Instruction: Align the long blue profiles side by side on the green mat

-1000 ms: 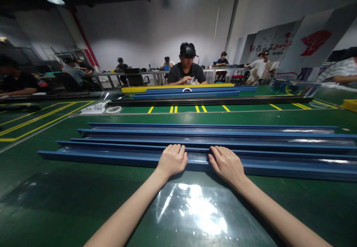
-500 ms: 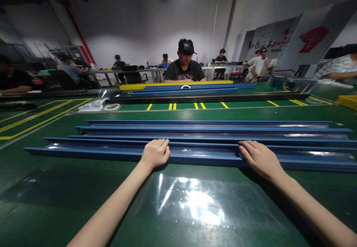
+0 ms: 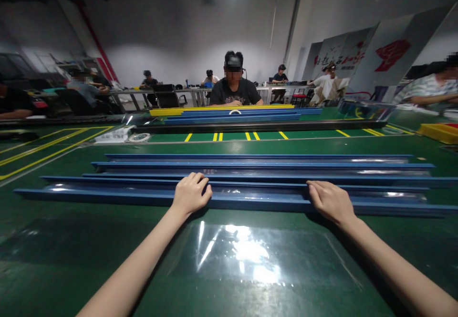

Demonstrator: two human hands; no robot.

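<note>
Several long blue channel rails lie side by side across the green table. My left hand [image 3: 191, 194] is closed over the nearest blue rail [image 3: 257, 203], left of the middle, its fingertips hooked over the far edge. Further right, my right hand [image 3: 331, 200] grips the same rail, thumb on the near side and fingers over the top. Behind it lie more rails, among them a middle blue rail [image 3: 272, 170]. A clear plastic sheet [image 3: 296, 255] lies flat on the table between my forearms and reflects the lamps.
Across the table, a black rail [image 3: 236, 126], yellow strips [image 3: 161, 112] and further blue rails lie before a seated person [image 3: 234, 88]. A white tape roll [image 3: 139, 137] is at the left, a yellow tray [image 3: 440, 133] at the right. Other people sit further back.
The nearest rail has shifted slightly left with both my hands on it. The whole view has also shifted a little.
</note>
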